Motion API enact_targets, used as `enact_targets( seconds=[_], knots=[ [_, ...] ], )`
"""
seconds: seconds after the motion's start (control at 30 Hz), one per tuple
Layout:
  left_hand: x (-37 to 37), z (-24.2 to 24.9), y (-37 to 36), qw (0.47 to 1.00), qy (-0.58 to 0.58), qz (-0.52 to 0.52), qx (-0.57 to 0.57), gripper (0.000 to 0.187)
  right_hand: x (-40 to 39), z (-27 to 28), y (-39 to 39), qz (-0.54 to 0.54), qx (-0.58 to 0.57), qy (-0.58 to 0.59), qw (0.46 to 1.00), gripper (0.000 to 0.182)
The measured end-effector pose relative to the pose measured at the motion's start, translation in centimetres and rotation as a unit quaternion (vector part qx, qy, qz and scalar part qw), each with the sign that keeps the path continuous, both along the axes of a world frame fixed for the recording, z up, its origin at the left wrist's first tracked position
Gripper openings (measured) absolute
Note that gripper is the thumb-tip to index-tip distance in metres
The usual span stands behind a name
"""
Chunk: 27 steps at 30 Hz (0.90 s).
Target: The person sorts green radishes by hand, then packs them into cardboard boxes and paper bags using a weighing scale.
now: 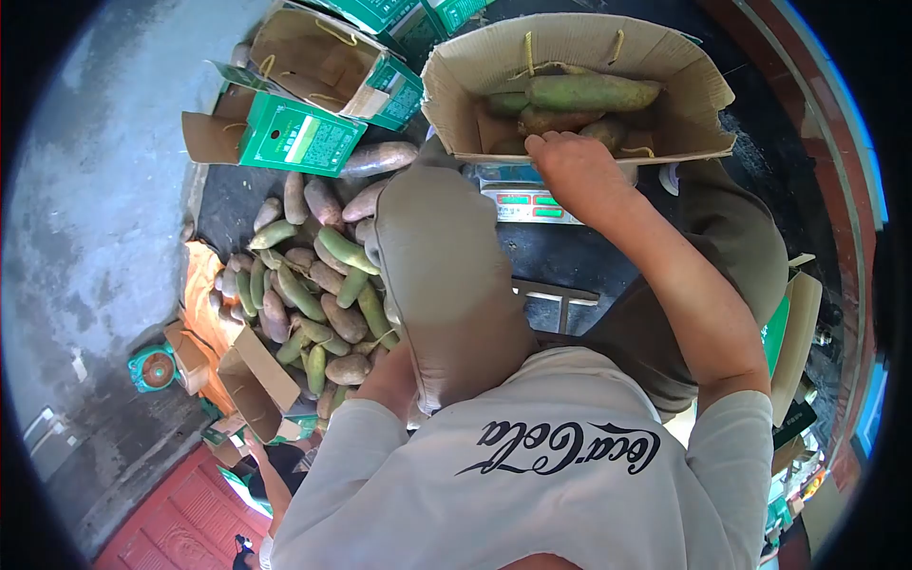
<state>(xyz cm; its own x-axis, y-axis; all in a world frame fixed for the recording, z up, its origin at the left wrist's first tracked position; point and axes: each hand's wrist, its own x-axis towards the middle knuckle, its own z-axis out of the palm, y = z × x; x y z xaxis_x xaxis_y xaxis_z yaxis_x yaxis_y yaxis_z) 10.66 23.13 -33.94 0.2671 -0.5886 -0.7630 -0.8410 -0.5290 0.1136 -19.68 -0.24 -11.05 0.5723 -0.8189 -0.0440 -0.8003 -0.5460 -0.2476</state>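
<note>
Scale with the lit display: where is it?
In the head view's upper half, right of centre, the scale shows below the open carton, beside the right hand.

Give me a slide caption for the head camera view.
Right hand at the rim of a box of vegetables on a scale, with a big pile at left.

- big open box (698,104) straight ahead, root veg (594,93) inside, right hand (579,171) over its near rim
- scale (527,201) just under that rim, sitting between the knees
- loose heap of root veg (347,323) left of the left knee
- couple of open boxes (304,133) past the heap, left of the big one
- sheet (204,285) along the heap's left side
- fan (152,369) further left, beside another box (190,359)
</note>
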Motion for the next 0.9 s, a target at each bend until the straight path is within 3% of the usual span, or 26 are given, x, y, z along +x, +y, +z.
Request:
enact_targets(
  seconds=[0.5,0.9],
  knots=[
    [-1.8,-3.0,0.8,0.999,0.001,0.003,0.049,0.025,0.2,0.2,-0.4,-0.008,0.031,-0.037,0.999,0.011],
    [1.0,-1.6,0.7,0.998,-0.018,-0.021,0.054,0.031,0.0,-0.3,-0.2,-0.001,0.010,-0.015,1.000,0.012]
  ],
)
